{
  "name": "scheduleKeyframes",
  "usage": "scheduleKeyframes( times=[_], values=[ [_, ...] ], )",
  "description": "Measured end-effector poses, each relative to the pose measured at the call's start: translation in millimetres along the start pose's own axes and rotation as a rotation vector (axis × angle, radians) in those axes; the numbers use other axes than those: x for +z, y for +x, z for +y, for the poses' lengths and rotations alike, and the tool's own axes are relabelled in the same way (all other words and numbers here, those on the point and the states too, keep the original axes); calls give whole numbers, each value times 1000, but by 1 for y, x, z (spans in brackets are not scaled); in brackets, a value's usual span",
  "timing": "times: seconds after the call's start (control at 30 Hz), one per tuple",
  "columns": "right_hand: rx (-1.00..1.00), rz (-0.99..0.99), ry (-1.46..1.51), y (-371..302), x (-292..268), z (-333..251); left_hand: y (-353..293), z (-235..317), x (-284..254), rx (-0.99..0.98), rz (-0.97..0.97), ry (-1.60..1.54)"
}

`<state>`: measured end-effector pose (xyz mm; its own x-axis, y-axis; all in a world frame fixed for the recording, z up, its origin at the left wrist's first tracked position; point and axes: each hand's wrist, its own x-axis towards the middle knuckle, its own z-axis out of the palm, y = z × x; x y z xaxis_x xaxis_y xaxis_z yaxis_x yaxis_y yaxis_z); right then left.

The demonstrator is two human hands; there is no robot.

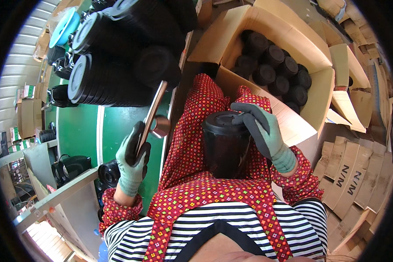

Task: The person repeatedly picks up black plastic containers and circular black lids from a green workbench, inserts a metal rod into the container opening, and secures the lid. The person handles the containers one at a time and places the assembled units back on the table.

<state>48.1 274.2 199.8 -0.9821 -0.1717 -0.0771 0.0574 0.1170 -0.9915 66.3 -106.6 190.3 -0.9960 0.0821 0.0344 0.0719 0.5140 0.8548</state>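
On my lap, between my thighs, stands a black lidded tub [225,150] with a round ribbed lid. My right hand [265,133], in a green glove with dark-coated fingers, grips its right side at the rim, with fingers reaching over the lid. To the left of the tub, my left hand [134,159] is closed around a copper-coloured metal bar tool [153,111]. A short shiny round cylinder sticks out from the bar's side. The tool is raised and tilted, apart from the tub, over the green table's edge. Its lower end is hidden in my glove.
Large stacks of black round lids [113,78] stand on the green table [76,131] at far left. Ahead to the right, an open cardboard box [231,43] holds several black tubs [288,67]. Flattened cartons [349,174] lie at right; a metal rail [56,201] runs lower left.
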Motion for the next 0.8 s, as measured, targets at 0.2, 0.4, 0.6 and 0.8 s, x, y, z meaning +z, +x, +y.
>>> scheduleKeyframes(
  times=[0.2,0.4,0.6,0.8],
  values=[
    [-625,-136,-515,45,-28,-42,71,113,18,466,-199,281],
    [-738,-171,-495,119,-36,-4,129,153,47,448,-570,13],
    [-644,-133,-221,109,-8,56,162,145,82,759,-702,-112],
    [-312,-449,-578,104,-31,21,148,99,94,501,-902,-787]
  ],
)
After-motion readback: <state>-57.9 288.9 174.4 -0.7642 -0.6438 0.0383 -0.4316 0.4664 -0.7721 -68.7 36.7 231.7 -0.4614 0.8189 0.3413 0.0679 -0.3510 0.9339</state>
